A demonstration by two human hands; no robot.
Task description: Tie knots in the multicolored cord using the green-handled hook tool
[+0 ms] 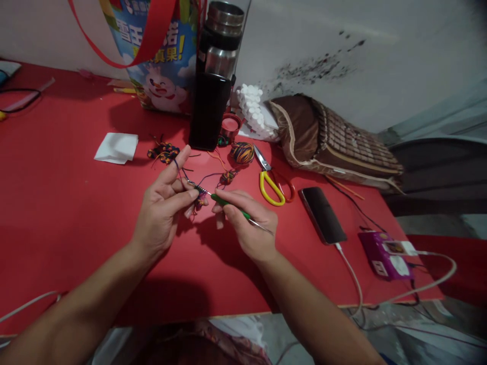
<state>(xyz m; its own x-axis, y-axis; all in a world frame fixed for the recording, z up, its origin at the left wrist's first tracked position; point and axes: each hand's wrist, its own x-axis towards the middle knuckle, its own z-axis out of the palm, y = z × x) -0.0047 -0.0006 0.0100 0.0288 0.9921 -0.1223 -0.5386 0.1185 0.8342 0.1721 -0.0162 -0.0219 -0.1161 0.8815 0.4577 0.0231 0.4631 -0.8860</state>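
Crochet hook (243,214), green-handled: in the right hand (249,223), fingers closed around the handle, metal tip at the small multicoloured crochet piece (199,198). Left hand (162,210): thumb and fingers pinched on that piece above the red table (76,228), index finger extended with dark yarn (176,166) over it. Beyond the hands, on the table: variegated yarn ball (242,152), with scissors (271,188) just to its right.

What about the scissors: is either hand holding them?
No, the scissors lie on the table, apart from the left hand and right hand.
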